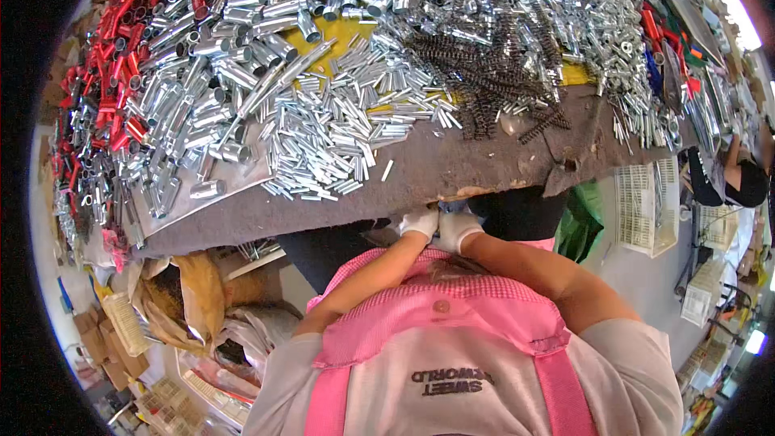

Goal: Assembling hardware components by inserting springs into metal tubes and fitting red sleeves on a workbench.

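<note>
Both hands wear white gloves and meet low in front of me, at the near edge of the workbench. My left hand (419, 222) looks closed, its fingertips turned in toward the other hand. Beside it, my right hand (457, 230) is closed too. Whatever lies between them is too small and shaded to name. Just beyond the hands, the bench's brown cloth cover (387, 186) hangs over the edge. On the bench nearest to them lies a heap of short silvery metal pins (323, 141). Dark coil springs (492, 60) are piled farther right.
Larger chrome tubes (218, 73) and red tubular parts (121, 64) cover the bench's left side. Small metal fittings (597, 16) heap up at the right. A white plastic crate (646, 206) and a green bag (581, 218) stand right of me. Another person (743, 182) is at far right.
</note>
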`<action>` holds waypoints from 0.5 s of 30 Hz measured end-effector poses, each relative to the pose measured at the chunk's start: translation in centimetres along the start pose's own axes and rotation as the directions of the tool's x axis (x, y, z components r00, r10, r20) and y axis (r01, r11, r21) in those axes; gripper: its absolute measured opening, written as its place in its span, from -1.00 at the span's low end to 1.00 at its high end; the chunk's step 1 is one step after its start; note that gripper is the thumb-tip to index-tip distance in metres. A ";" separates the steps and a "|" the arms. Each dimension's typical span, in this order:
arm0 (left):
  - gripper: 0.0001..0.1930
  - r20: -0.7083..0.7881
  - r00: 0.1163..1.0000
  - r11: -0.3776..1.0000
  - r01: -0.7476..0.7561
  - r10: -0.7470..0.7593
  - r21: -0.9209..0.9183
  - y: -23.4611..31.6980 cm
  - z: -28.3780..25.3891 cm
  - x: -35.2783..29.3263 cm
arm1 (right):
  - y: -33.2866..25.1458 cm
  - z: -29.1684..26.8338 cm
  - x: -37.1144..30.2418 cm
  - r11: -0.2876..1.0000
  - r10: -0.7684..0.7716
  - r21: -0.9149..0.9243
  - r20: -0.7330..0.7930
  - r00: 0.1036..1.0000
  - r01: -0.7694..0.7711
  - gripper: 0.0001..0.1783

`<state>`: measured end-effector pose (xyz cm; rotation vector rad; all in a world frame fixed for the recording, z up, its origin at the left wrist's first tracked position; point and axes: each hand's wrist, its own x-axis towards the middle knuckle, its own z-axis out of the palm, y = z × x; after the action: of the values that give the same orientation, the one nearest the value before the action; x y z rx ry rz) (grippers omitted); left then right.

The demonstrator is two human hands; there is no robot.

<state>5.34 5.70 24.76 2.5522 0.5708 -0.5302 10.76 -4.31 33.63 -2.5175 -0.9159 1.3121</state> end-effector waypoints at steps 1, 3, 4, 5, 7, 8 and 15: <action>-0.63 0.065 0.998 0.999 -0.009 0.007 0.031 -0.4 0.2 1.1 | -0.5 -0.2 0.0 1.000 -0.008 -0.030 0.001 1.000 0.008 -0.63; -0.64 -0.104 0.995 0.998 -0.008 0.002 -0.055 -1.5 0.7 0.1 | -1.4 -0.6 0.2 0.998 -0.020 -0.062 -0.014 1.000 0.019 -0.64; -0.63 -0.249 0.966 0.997 -0.068 0.072 0.025 -1.6 -0.9 -1.1 | -1.9 -0.7 0.7 0.991 -0.036 -0.124 0.050 0.998 0.042 -0.65; -0.61 0.011 1.000 0.998 0.013 -0.013 0.061 -1.5 -2.8 -0.6 | -2.3 -0.9 1.3 0.980 -0.048 -0.185 0.116 0.992 0.069 -0.65; -0.60 0.250 0.968 0.992 -0.056 0.025 0.117 -2.5 -2.0 0.0 | -1.5 0.6 2.8 0.967 -0.111 -0.219 0.117 0.987 0.134 -0.68; -0.60 0.105 0.994 0.999 0.009 -0.014 0.052 -4.1 1.4 1.2 | -1.6 1.7 4.5 0.969 -0.077 -0.225 0.098 0.992 0.097 -0.69; -0.57 0.192 0.981 0.999 -0.007 -0.002 0.048 -2.4 -2.6 -1.3 | -0.9 1.1 3.9 0.935 -0.231 -0.236 0.158 0.960 0.263 -0.59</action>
<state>3.81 8.60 26.60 2.5090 0.4910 -0.7873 11.12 -1.42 30.62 -2.4093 -1.4643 1.3614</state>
